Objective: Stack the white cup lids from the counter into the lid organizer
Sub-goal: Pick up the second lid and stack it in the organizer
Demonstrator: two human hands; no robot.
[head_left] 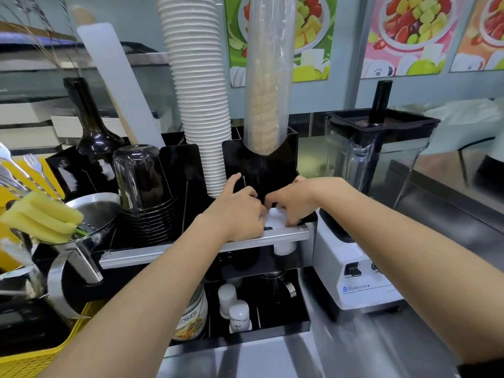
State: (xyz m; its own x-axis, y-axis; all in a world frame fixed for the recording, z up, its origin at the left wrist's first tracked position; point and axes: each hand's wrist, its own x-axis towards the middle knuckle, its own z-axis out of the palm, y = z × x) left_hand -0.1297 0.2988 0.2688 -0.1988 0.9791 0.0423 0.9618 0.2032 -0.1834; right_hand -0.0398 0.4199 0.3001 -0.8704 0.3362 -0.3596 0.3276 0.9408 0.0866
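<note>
White cup lids [275, 219] show as a white patch between my two hands, inside the right front compartment of the black lid organizer [261, 165]. My left hand [237, 211] rests on their left side, fingers curled, index finger raised against the black divider. My right hand [293, 201] presses on them from the right, fingers bent down over the top. Both hands hide most of the lids. More white [284, 248] shows through below the organizer's silver front rail [207, 249].
A tall stack of white paper cups [200, 85] and a sleeve of clear cups [268, 77] rise from the organizer's back. Stacked black lids [148, 219] sit left. A blender [373, 203] stands right, a steel jug [87, 230] and yellow basket [41, 358] left. Small bottles [234, 306] stand below.
</note>
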